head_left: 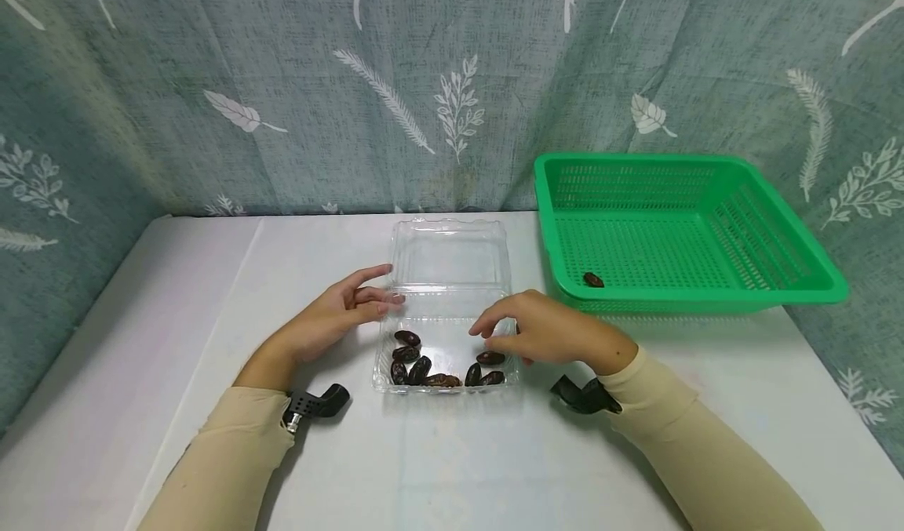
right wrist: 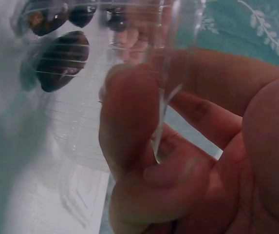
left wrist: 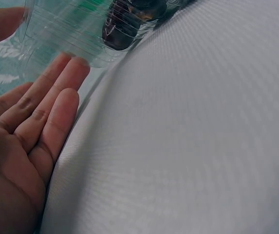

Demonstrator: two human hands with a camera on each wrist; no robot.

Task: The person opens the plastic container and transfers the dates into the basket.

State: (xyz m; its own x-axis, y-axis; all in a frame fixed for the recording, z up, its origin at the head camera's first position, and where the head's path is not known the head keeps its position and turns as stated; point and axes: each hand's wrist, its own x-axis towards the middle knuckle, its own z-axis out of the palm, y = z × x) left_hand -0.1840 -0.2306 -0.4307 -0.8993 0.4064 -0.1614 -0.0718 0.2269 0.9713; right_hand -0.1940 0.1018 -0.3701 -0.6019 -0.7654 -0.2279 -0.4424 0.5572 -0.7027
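A clear plastic clamshell box (head_left: pixel 452 350) lies with its lid (head_left: pixel 450 252) folded back, away from me. Several dark brown dates (head_left: pixel 419 370) rest in its base, mostly along the near and left sides. My left hand (head_left: pixel 332 315) touches the box's left side near the hinge, fingers loosely extended; in the left wrist view its fingertips (left wrist: pixel 78 66) meet the clear plastic. Over the right edge of the box reaches my right hand (head_left: pixel 540 327), index finger and thumb apart above one date (head_left: pixel 490 358). Nothing shows between that thumb and index finger.
To the right at the back stands a green perforated basket (head_left: pixel 692 296), with a single date (head_left: pixel 593 280) inside near its front left. White cloth covers the table (head_left: pixel 452 468). A patterned teal curtain (head_left: pixel 304 123) hangs behind. Black mounts (head_left: pixel 321 401) sit at both wrists.
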